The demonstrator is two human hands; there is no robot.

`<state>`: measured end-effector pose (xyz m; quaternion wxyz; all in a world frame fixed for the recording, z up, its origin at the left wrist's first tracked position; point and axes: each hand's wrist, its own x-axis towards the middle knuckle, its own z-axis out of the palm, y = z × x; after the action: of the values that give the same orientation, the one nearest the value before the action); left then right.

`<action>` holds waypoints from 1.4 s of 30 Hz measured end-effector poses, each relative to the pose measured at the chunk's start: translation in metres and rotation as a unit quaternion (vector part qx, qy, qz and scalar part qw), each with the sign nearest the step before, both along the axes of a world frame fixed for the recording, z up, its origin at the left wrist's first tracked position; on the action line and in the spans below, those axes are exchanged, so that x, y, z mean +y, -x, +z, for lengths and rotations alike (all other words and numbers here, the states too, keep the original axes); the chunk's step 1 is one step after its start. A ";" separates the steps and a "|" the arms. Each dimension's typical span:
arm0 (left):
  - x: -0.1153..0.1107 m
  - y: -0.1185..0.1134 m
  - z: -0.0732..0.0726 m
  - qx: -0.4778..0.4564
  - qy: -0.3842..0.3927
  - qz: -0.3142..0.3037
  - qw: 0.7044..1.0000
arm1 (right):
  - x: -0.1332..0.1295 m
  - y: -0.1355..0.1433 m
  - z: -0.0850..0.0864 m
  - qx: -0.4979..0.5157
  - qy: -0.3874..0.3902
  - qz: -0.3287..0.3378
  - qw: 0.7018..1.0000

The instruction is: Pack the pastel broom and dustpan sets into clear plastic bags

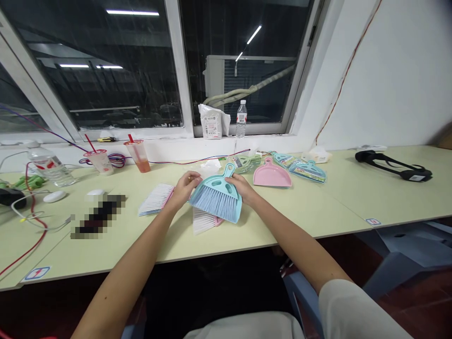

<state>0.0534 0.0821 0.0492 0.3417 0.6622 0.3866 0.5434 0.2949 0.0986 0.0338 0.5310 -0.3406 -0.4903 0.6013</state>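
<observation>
A light blue brush and dustpan set (219, 194) is held just above the table, its bristles facing down and toward me. My left hand (186, 187) grips its left edge, and my right hand (243, 188) grips the upper right side near the handle. Beneath the set lies a brush with white bristles and a pink edge (204, 221), partly hidden. Left of my left hand rests another white-bristled brush with pink (156, 199). A pink dustpan (271, 174) lies to the right, beside wrapped blue sets (306, 170) and a wrapped green set (243, 164).
Drink cups (138, 157), a water bottle (51, 165), cables and a blurred dark object (99, 216) occupy the table's left. Another bottle (241, 120) and a white package (212, 123) stand on the sill. A black strapped device (393, 165) lies right. Blue chairs are below the edge.
</observation>
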 end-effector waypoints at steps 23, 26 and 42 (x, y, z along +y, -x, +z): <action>-0.021 -0.026 -0.005 0.149 0.029 -0.104 0.983 | -0.009 0.007 -0.011 -0.229 -0.213 0.002 0.950; -0.021 -0.027 -0.007 0.155 0.019 -0.082 0.984 | -0.009 0.007 -0.009 -0.225 -0.212 0.006 0.951; -0.019 -0.031 -0.008 0.123 0.037 -0.076 0.989 | 0.000 0.004 -0.011 -0.190 -0.183 0.020 0.964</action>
<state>0.0846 0.0630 0.0409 0.3563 0.7380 0.3942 0.4160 0.2908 0.0983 0.0233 0.4693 -0.3358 -0.6906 0.4359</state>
